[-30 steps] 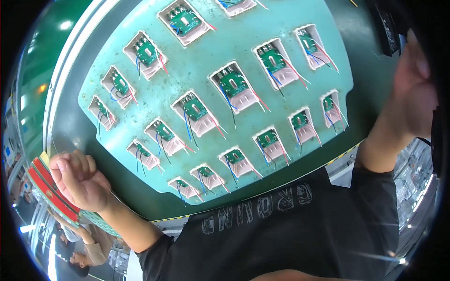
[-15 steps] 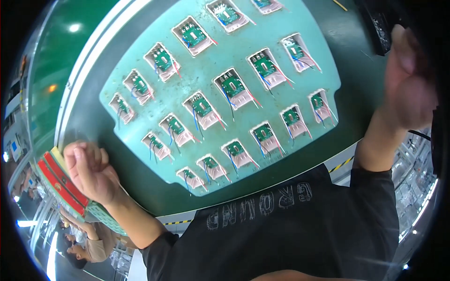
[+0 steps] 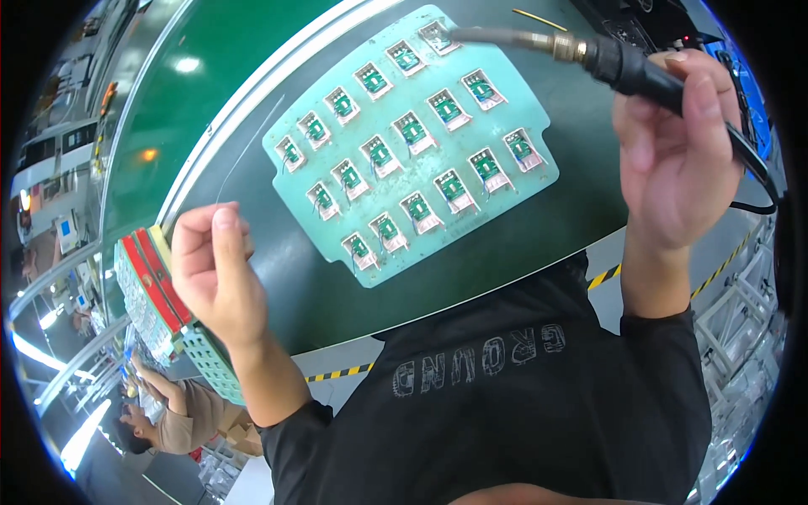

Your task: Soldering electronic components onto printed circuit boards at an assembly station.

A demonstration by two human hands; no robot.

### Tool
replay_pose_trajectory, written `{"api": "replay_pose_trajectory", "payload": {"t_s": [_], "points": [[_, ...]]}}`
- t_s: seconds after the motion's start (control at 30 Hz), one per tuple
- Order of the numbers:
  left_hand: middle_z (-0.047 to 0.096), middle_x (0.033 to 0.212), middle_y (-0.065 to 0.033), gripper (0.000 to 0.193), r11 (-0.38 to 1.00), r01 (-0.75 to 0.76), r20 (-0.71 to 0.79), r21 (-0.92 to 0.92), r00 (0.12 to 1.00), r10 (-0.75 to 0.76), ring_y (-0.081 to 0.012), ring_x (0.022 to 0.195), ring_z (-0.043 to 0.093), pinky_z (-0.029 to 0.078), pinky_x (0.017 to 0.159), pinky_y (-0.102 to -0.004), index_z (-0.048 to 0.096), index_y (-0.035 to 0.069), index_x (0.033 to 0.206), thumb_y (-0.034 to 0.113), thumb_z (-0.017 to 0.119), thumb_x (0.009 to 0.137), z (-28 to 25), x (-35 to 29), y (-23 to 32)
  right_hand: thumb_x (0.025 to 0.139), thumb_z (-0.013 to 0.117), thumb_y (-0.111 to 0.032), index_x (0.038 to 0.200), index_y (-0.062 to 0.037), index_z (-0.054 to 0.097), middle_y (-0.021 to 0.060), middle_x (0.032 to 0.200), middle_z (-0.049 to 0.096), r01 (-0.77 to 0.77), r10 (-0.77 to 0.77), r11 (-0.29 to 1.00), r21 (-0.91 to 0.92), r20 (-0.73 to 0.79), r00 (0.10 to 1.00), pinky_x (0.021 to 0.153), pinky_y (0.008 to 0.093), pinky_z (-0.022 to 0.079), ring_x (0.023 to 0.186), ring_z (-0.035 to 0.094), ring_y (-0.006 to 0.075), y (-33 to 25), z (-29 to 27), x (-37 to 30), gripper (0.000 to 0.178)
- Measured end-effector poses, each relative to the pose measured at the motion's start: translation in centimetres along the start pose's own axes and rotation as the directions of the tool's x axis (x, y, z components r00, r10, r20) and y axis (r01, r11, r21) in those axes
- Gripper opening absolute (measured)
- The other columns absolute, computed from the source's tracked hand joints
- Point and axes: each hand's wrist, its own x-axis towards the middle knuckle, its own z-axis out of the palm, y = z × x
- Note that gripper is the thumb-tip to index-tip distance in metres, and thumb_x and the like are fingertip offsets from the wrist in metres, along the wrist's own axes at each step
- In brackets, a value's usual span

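My right hand grips a soldering iron by its black handle. Its thin tip points left, over or beside the rightmost housing of the back row; whether it touches cannot be made out. My left hand pinches a thin strand of solder wire, which rises away to the upper right, left of the tray. Between my hands lies a pale green tray with rows of small white housings. Each holds a green circuit board with thin wires.
Red and green bins stand at the table's left edge, beside a green perforated basket. At the far right are a black device and the iron's cable. A thin yellow stick lies behind the tray. A co-worker sits lower left.
The soldering iron has come into view in my right hand, its tip over the tray's far end. My left hand has risen and the solder wire now shows. The tray looks smaller as the view shifted.
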Motion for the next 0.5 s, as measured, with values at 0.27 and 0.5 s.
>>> {"api": "replay_pose_trajectory", "payload": {"t_s": [0.27,0.5], "points": [[0.055,0.076,-0.0048,0.008,0.998,-0.061,0.060,0.014,0.996,0.060,-0.0032,0.058,0.042,0.032,0.052,-0.0149,0.058,-0.003,0.086,0.003,0.055,0.082,0.7,-0.7,-0.7,0.090,0.038,-0.018,0.092,0.0035,0.051,0.0095,0.067,0.052,-0.040,0.046,0.996,0.079,-0.084,0.995,0.043,0.0223,0.028,0.041,0.036,0.0082,-0.7,0.2,-1.1,0.025],[0.055,0.077,-0.0060,0.013,0.997,-0.030,0.005,-0.075,1.000,0.030,-0.0039,0.058,0.040,0.030,0.050,-0.0168,0.058,-0.006,0.090,0.005,0.052,0.084,-0.3,-0.3,-1.6,0.090,0.036,-0.018,0.093,0.0036,0.051,0.0093,0.067,0.052,-0.095,0.109,0.987,0.127,-0.114,0.987,0.044,0.0217,0.028,0.042,0.035,0.0080,-1.8,1.0,-0.4,0.027]]}}
